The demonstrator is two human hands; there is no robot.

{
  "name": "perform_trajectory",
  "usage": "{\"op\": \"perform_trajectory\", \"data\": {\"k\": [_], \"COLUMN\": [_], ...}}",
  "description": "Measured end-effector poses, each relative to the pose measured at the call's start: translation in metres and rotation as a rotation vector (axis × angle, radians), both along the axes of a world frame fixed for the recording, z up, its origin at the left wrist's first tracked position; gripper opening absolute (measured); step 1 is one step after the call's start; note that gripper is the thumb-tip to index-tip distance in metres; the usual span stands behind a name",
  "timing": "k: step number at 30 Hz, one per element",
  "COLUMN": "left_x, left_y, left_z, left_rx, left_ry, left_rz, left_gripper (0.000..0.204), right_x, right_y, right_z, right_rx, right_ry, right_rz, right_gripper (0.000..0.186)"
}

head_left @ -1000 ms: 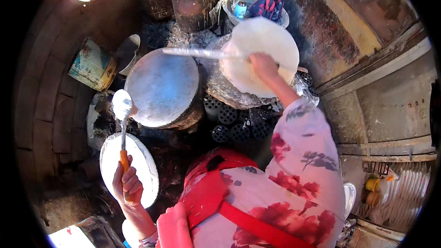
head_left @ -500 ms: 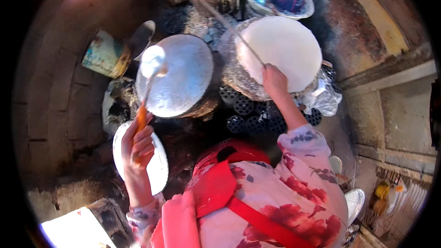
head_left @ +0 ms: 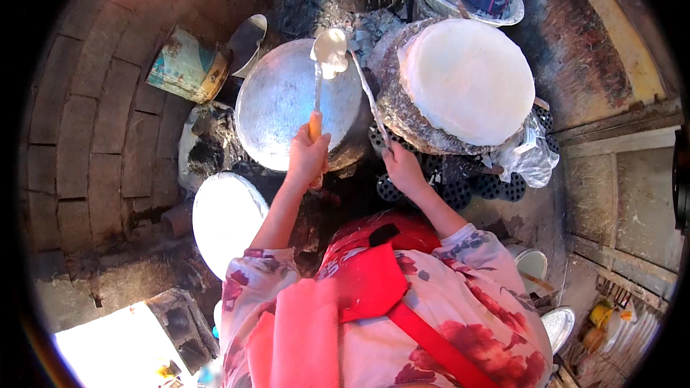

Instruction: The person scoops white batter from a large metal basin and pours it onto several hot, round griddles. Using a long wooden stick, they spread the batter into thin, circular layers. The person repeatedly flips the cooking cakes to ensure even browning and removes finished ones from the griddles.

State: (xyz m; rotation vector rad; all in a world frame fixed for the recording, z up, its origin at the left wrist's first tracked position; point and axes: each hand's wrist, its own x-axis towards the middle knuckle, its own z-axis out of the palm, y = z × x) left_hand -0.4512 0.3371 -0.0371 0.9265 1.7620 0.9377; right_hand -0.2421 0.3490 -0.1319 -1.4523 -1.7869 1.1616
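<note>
My left hand [head_left: 307, 158] is closed around the wooden handle of a ladle [head_left: 331, 44]. White batter coats the ladle's bowl and hangs from its edge, above the far right of a bare silver-grey round griddle [head_left: 287, 115]. In my right hand [head_left: 404, 169] is a thin stick [head_left: 369, 92], coated with pale batter toward its far end. Its tip comes right beside the ladle's bowl; whether they touch I cannot tell. To the right, a white round sheet of batter [head_left: 471, 79] covers the second griddle, whose crusted rim [head_left: 392, 104] shows on the left.
A white round tray [head_left: 228, 223] lies left of my left forearm. Beyond the griddles stand a worn bucket [head_left: 188, 65] and a basin [head_left: 512, 17] with a dark bag. Several black honeycomb coal briquettes [head_left: 455, 192] and crumpled clear plastic [head_left: 530, 151] sit below the right griddle.
The ladle has moved right, from the bare griddle's left side to its far right. The stick has left the batter sheet and swung left beside the ladle. The whole view has shifted.
</note>
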Motion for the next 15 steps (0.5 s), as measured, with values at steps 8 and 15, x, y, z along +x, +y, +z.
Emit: {"op": "perform_trajectory", "data": {"k": [8, 15], "left_x": [-0.018, -0.05], "left_y": [0.012, 0.01], "left_z": [-0.048, -0.041], "left_rx": [0.054, 0.027], "left_ry": [0.736, 0.864], "left_rz": [-0.043, 0.026], "left_gripper": [0.051, 0.053], "right_x": [-0.062, -0.057], "right_y": [0.003, 0.022], "right_z": [0.016, 0.033], "right_rx": [0.049, 0.047], "right_ry": [-0.224, -0.321], "right_rz": [0.063, 0.075], "right_gripper": [0.03, 0.035]}}
